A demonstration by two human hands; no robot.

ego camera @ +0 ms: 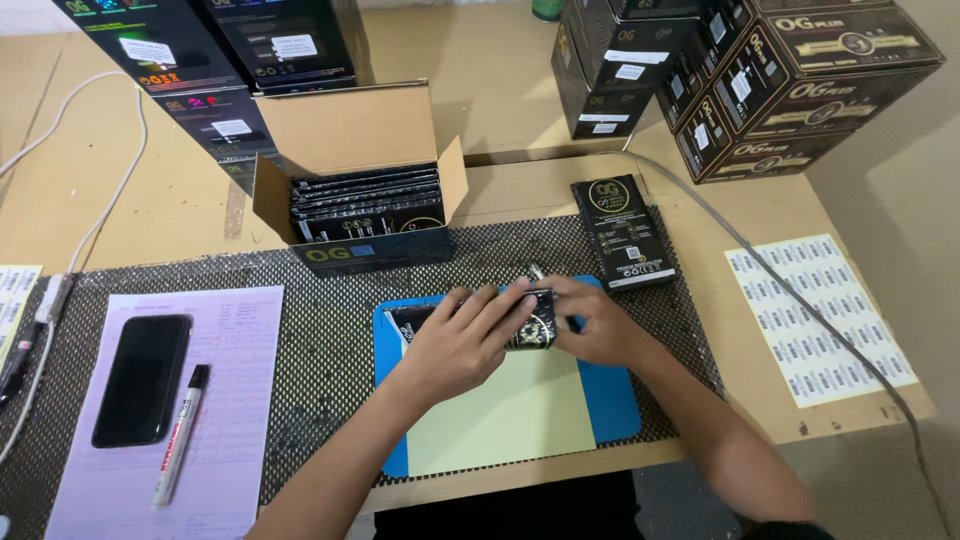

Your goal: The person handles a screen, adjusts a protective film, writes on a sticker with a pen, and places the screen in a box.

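Wooden bench under a dark mesh mat. Nearest, a pale yellow sheet on a blue pad. Just above it, left hand and right hand closed together around a small black packet, held over the pad. To the left, a black phone and a marker on a paper form. Further back, an open carton of black packets, one flat black pack beside it, a label sheet at right. Farthest, stacked black boxes.
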